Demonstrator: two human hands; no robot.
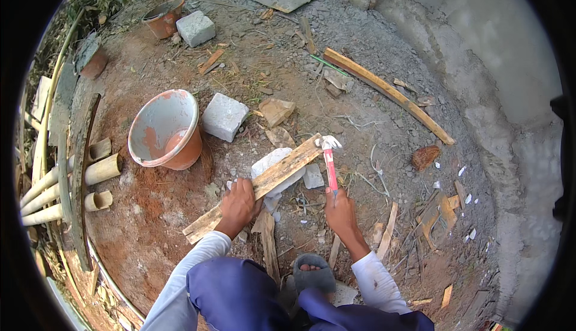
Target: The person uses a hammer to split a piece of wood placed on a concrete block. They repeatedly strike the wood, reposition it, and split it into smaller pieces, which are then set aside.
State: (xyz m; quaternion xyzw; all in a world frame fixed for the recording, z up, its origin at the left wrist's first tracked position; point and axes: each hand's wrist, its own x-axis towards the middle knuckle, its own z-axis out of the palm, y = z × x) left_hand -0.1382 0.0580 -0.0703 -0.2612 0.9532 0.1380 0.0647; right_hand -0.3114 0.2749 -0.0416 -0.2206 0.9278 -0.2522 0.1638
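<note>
My left hand point(240, 205) grips a short weathered wooden plank point(288, 165) near its lower half. The plank slants up to the right across a whitish stone block point(271, 162). In my right hand point(340, 212) is a claw hammer point(330, 164) with a red handle and a pale, splattered head. The hammer head is at the plank's upper right end; whether it touches the wood I cannot tell. A smaller grey-white stone piece point(313, 176) lies under the plank's right side, left of the hammer handle.
A mortar-stained orange bucket point(180, 144) and a white block point(225, 116) stand ahead left. Cut bamboo poles point(96, 174) jut in from the left. A long timber strip point(389, 92) lies ahead right, near a coconut husk point(425, 157) and a plastered wall point(504, 61). Wood scraps litter the ground.
</note>
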